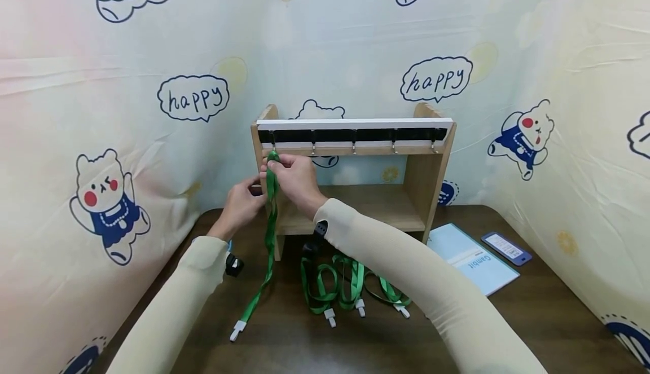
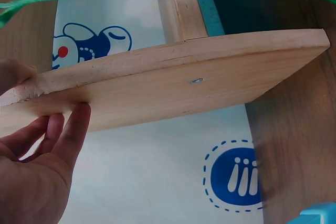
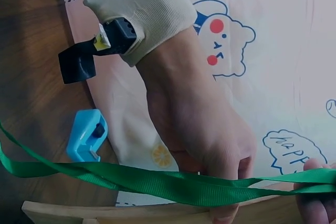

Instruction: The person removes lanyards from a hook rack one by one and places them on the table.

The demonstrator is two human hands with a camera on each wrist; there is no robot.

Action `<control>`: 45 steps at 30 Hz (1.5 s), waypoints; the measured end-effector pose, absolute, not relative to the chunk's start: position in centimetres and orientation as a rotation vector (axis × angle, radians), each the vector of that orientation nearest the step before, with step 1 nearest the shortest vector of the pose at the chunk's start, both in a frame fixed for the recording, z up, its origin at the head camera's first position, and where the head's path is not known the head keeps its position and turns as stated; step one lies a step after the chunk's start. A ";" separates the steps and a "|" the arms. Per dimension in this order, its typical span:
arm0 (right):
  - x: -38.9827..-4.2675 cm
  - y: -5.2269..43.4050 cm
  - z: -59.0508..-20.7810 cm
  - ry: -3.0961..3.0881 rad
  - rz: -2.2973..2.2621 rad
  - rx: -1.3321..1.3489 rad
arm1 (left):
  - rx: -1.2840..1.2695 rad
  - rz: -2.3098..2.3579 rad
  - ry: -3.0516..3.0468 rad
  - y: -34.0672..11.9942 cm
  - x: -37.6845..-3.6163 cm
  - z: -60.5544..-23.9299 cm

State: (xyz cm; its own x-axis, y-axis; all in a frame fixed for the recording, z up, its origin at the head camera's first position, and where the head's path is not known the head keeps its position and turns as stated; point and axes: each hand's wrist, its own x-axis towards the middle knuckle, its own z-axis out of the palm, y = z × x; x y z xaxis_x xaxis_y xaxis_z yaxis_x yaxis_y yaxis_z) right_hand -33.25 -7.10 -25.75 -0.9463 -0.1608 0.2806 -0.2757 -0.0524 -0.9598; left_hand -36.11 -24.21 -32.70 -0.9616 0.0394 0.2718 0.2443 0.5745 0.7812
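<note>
My right hand [image 1: 297, 179] pinches the top of a green lanyard [image 1: 271, 227] just under the leftmost hook [image 1: 273, 140] of a small wooden shelf [image 1: 350, 207]. From there the strap hangs down to a white clip [image 1: 237, 330] at the table. In the left wrist view, my left hand [image 2: 50, 166] grips the shelf's side panel [image 2: 157, 93], thumb on the front edge and fingers against the outer face. The right wrist view has the strap [image 3: 173, 184] crossing in front of my left hand [image 3: 205, 129], with right fingertips [image 3: 312, 203] at the right edge.
Several coiled green lanyards [image 1: 350, 284] with white clips lie before the shelf. Several hooks line its black strip [image 1: 376, 135]. To the right are a light-blue booklet [image 1: 469, 261] and a blue card holder [image 1: 506, 249]. A light-blue plastic object [image 3: 86, 136] stands left of the shelf.
</note>
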 end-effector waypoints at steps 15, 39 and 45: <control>-33.5 -5.1 -25.7 -2.054 2.157 0.497 | -0.238 -1.331 -2.608 -24.2 -36.1 -32.7; -31.1 -4.0 -29.4 -2.243 2.107 0.587 | -0.199 -1.353 -2.604 -24.1 -36.3 -32.7; -29.8 -4.2 -30.8 -2.288 2.083 0.633 | -0.230 -1.320 -2.593 -24.2 -36.0 -32.9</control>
